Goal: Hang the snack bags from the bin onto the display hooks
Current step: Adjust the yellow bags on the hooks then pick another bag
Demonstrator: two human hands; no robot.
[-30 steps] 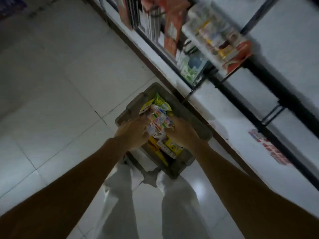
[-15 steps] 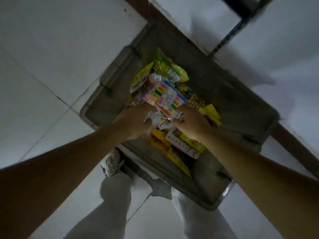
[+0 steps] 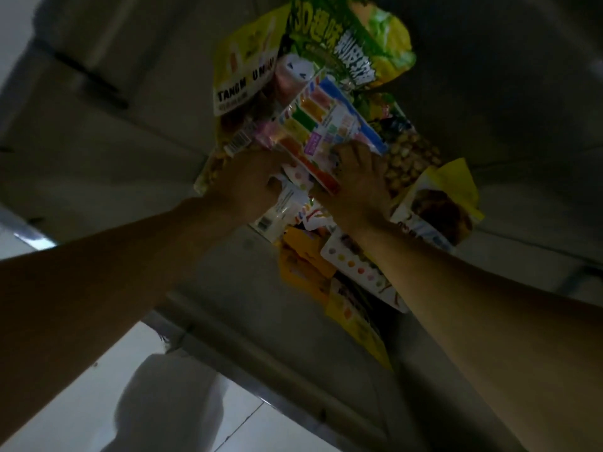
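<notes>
Gripping striped bag [image 3: 326,125], hands [image 3: 248,181] [image 3: 355,187] either side

Left of the left grip [image 3: 248,181] the bin [image 3: 130,151] lies bare out to its wall, so there is open room there. Just right of the right grip [image 3: 355,187] a nut bag [image 3: 411,154] and a yellow bag [image 3: 450,177] stand in the way, with bare bin past them. The striped pack [image 3: 326,125], clasped by both grips, fills the gap between them. Beyond them a green bag [image 3: 329,37] crowds close. Nearer than the grips, more bags lie along the right forearm.
</notes>
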